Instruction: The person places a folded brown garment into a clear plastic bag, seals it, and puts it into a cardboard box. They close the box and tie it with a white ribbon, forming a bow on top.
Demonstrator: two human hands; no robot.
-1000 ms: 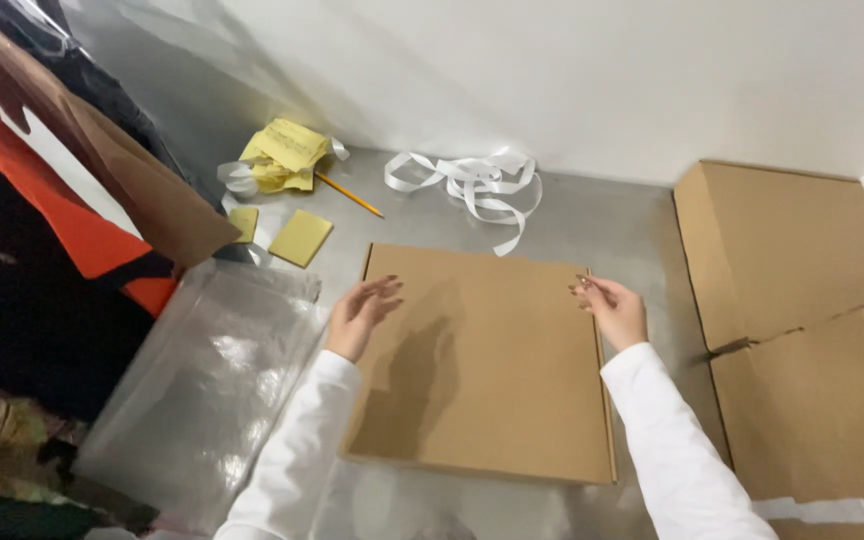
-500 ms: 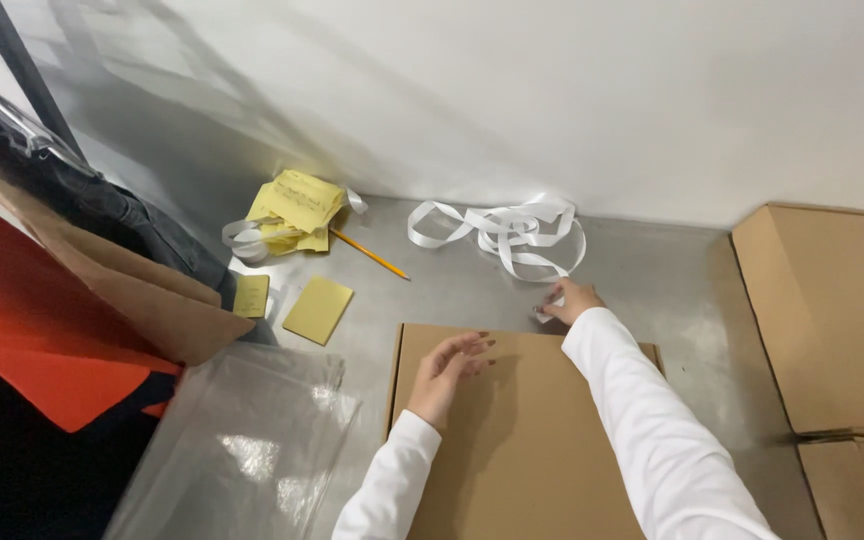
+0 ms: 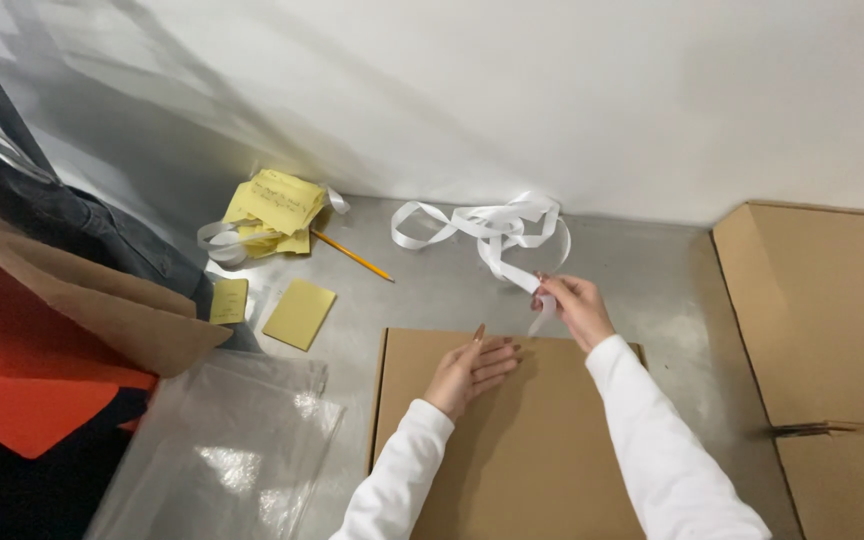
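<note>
A flat brown cardboard box (image 3: 512, 450) lies on the grey metal table in front of me. My left hand (image 3: 472, 368) rests palm down on its far edge, fingers together and pointing right. My right hand (image 3: 574, 303) is just past the box's far edge, with fingers pinched on the near end of a tangled white ribbon (image 3: 492, 226). The ribbon loops away toward the white wall. Both arms wear white sleeves.
Yellow sticky notes (image 3: 272, 205), a loose yellow pad (image 3: 299, 313) and a pencil (image 3: 352, 256) lie at the far left. Clear plastic sheeting (image 3: 222, 450) lies at the near left beside brown paper (image 3: 102, 300) and orange fabric (image 3: 22, 390). Larger cardboard boxes (image 3: 832, 330) stand at the right.
My right hand left the box's right edge, reached forward and took hold of the white ribbon. My left hand shifted to the box's far edge. The view moved forward and left.
</note>
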